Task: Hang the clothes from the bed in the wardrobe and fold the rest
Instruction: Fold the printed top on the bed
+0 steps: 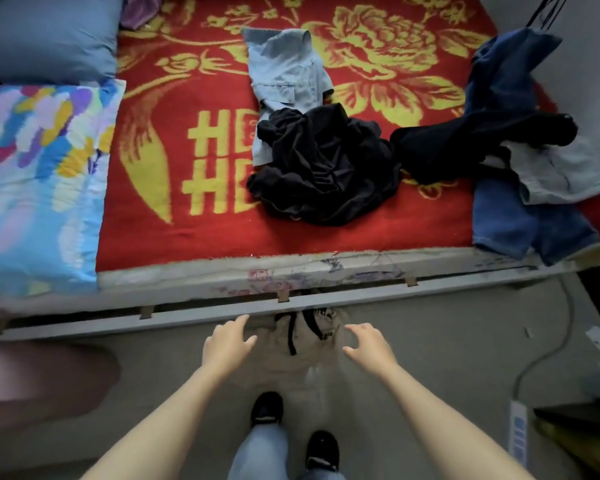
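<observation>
Red flowered blanket (194,64) covers the bed, with a crumpled black garment (326,164) heaped mid-bed. A pale blue shirt (286,74) lies just beyond that heap, its hem tucked under it; denim jeans (520,223) lie to the heap's right. Nearer me than the heap, my left hand (227,344) and right hand (369,348) hover, fingers (238,322) spread and released, flanking a blurred beige drawstring garment (305,337). All of it looks soft, light and floppy; I'd take the shirt by its shoulders.

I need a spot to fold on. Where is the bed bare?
Bare red blanket lies between the patterned quilt and the black heap, also along the front edge below that heap. The right end is crowded with piled denim.
</observation>
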A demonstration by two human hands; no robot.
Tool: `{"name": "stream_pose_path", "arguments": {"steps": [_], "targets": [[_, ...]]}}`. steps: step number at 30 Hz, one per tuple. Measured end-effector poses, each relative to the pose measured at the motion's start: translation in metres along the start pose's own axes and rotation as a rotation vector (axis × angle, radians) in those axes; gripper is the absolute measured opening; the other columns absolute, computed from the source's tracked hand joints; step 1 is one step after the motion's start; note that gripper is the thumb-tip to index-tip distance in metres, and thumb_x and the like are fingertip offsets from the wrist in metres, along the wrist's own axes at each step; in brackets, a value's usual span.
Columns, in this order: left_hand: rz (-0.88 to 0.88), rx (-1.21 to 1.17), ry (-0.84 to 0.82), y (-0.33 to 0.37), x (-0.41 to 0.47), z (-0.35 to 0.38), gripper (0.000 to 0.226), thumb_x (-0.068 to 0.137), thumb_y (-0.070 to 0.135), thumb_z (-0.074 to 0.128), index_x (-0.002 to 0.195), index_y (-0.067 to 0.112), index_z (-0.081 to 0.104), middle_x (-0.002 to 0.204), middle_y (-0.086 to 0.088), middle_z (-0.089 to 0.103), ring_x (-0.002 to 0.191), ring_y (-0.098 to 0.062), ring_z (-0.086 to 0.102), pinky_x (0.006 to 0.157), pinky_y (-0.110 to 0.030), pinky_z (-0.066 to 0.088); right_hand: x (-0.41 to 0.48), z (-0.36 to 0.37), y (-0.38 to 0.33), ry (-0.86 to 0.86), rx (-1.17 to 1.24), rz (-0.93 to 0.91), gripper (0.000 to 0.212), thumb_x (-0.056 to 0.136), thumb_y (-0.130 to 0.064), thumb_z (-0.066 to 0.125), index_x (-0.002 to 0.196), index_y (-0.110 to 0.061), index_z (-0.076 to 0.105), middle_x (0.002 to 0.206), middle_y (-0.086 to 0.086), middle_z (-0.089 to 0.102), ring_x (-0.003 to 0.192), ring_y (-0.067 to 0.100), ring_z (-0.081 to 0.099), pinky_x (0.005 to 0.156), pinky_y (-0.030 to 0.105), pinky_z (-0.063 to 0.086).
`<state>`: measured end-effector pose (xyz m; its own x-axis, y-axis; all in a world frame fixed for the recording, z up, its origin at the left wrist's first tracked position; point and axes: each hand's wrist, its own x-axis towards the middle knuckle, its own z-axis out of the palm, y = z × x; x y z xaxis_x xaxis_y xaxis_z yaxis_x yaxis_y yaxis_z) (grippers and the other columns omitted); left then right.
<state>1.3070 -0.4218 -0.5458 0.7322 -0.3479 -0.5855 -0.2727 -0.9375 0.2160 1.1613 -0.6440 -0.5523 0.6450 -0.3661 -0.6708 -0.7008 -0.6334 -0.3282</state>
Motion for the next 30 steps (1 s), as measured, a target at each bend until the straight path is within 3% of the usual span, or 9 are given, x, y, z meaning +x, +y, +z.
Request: {"name": "stream_pose_path", "arguments": {"steps": [11,19,21,22,23,24,26,28,30], "targets": [[0.116,0.141,-0.038,-0.059,0.146,0.265,0.056,0.095,0.041,0.045,0.145,0.023,0.029,0.146,-0.001,0.038,0.132,-0.02,0.035,0.101,-0.03,0.034,0.177,0.229,0.096,0.044,-0.155,-0.098,0.053,0.092,-0.033,0.051,0.142,-0.022,0.036,0.143,0.001,0.04,0.128,0.018,0.038,0.098,0.027,0.036],[0.171,0.303,-0.093,-0.096,0.291,0.441,0.099,0.084,0.065,0.048,0.144,0.029,-0.022,0.152,0.001,-0.026,0.143,-0.024,-0.017,0.114,-0.046,-0.002,0.349,0.342,0.17,0.181,-0.475,-0.23,0.072,0.093,-0.03,0.048,0.151,-0.021,0.006,0.156,0.006,0.011,0.144,0.023,0.011,0.109,0.034,0.024],[0.261,0.221,-0.009,-0.089,0.313,0.463,0.086,0.086,0.051,0.053,0.149,0.027,0.0,0.152,0.005,-0.002,0.143,-0.017,0.007,0.114,-0.042,0.016,0.38,0.361,0.182,0.164,-0.484,-0.156,0.069,0.096,-0.027,0.044,0.151,-0.022,0.004,0.157,0.012,0.004,0.143,0.031,0.013,0.11,0.04,0.024],[0.368,0.137,0.182,-0.086,0.321,0.47,0.063,0.085,0.036,0.056,0.142,0.018,0.036,0.144,0.004,0.031,0.131,-0.009,0.039,0.102,-0.032,0.038,0.39,0.366,0.185,0.141,-0.462,-0.117,0.061,0.097,-0.023,0.04,0.15,-0.021,0.011,0.156,0.013,0.012,0.14,0.031,0.023,0.107,0.038,0.029],[0.383,0.064,0.312,-0.089,0.329,0.474,0.033,0.08,0.024,0.059,0.109,0.012,0.067,0.116,0.005,0.06,0.1,-0.004,0.062,0.078,-0.021,0.05,0.396,0.37,0.187,0.131,-0.43,-0.09,0.052,0.097,-0.019,0.038,0.147,-0.018,0.026,0.151,0.014,0.027,0.132,0.029,0.038,0.1,0.034,0.036],[0.348,0.032,0.371,-0.091,0.33,0.468,0.01,0.079,0.015,0.059,0.082,0.016,0.07,0.091,0.006,0.066,0.079,-0.003,0.065,0.065,-0.015,0.048,0.397,0.37,0.188,0.119,-0.412,-0.063,0.042,0.095,-0.015,0.039,0.137,-0.014,0.042,0.141,0.014,0.043,0.122,0.027,0.049,0.091,0.032,0.041],[0.307,0.174,0.045,-0.099,0.326,0.462,0.021,0.096,0.014,0.046,0.081,0.015,0.06,0.103,-0.001,0.064,0.094,-0.01,0.061,0.077,-0.019,0.044,0.385,0.367,0.189,0.125,-0.374,-0.061,0.028,0.092,-0.009,0.041,0.116,-0.006,0.057,0.122,0.013,0.058,0.108,0.026,0.058,0.081,0.032,0.043],[0.222,0.256,-0.141,-0.096,0.311,0.447,0.026,0.102,0.017,0.033,0.105,0.016,0.059,0.126,-0.005,0.057,0.114,-0.015,0.053,0.09,-0.021,0.039,0.361,0.355,0.188,0.143,-0.288,-0.1,0.025,0.092,-0.008,0.04,0.108,-0.005,0.06,0.114,0.012,0.061,0.102,0.025,0.059,0.075,0.031,0.04],[0.24,0.159,-0.153,-0.086,0.291,0.428,0.041,0.1,0.023,0.038,0.14,0.015,0.036,0.144,-0.005,0.042,0.127,-0.016,0.043,0.101,-0.022,0.033,0.332,0.338,0.18,0.185,-0.245,-0.159,0.027,0.094,-0.007,0.038,0.107,-0.007,0.061,0.113,0.01,0.062,0.1,0.021,0.058,0.068,0.028,0.036]]}}
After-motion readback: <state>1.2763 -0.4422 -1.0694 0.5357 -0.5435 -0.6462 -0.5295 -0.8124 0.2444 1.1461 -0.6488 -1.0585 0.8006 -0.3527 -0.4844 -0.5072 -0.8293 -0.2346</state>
